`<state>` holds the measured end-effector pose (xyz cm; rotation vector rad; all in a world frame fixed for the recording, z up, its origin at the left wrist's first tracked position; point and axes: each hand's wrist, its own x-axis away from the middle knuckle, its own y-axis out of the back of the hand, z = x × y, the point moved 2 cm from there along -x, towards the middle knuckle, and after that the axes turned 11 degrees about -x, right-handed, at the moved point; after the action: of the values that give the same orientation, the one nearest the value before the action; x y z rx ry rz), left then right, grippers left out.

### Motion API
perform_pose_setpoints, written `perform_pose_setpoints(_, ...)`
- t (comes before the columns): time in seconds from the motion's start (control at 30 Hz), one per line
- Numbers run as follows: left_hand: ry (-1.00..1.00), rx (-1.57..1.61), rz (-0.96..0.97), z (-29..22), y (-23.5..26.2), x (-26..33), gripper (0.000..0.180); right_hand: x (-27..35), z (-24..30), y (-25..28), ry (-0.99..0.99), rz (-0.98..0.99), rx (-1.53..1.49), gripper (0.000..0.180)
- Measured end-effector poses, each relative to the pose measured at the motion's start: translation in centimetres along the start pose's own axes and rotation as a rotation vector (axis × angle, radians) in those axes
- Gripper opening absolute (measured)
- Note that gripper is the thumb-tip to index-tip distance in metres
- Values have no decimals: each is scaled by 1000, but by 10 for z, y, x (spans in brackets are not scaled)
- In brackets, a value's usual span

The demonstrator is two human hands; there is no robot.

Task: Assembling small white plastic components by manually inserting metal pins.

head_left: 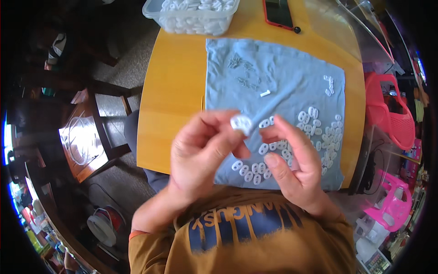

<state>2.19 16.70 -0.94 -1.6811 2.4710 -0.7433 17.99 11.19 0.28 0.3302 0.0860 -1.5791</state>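
Between the thumb and fingers of my left hand [198,153] is a small white oval plastic piece with holes [241,122], held above the cloth and slightly blurred. To its right my right hand [299,171] has its thumb and fingers apart, and no held thing shows in it. Below both hands lies a light blue cloth [287,82], with several similar white oval pieces [248,176] in a group near its front edge, partly hidden by my right hand. More white pieces [329,145] lie to the right. Small thin metal pins [243,83] and a short white peg [265,93] rest farther back.
A clear plastic tub [191,23] full of white pieces stands at the back left of the yellow wooden table [171,91]. A phone with a red edge [278,13] lies at the back. Pink plastic chairs [394,203] stand on the right, a dark wooden chair [107,123] on the left.
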Motion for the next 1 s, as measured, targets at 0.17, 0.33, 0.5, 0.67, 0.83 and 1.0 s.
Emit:
perform_pose_setpoints(0.17, -418, -306, -19, -59, 11, -93, 25, 10, 5, 25, -51, -108, -81, 44)
perform_pose_setpoints(0.33, -409, -572, -225, -98, -7, -144, 24, 7, 13, 38, -8, -186, -166, 41)
perform_pose_setpoints(0.5, -485, -793, -5, -65, 20, -129, 25, 15, 2, 59, -98, -328, -76, 37)
perform_pose_setpoints(0.67, -146, -1041, 66, -8, -4, -61, 19, 8, -7, 67, -61, -318, -105, 32)
perform_pose_setpoints(0.83, -196, -1025, 131, 6, -10, -49, 16, 5, 0, 83, -30, -406, -94, 32)
perform_pose_setpoints(1.0, -200, -1040, 154, 8, -28, -57, 16, 4, -2, 117, 68, -529, -124, 33)
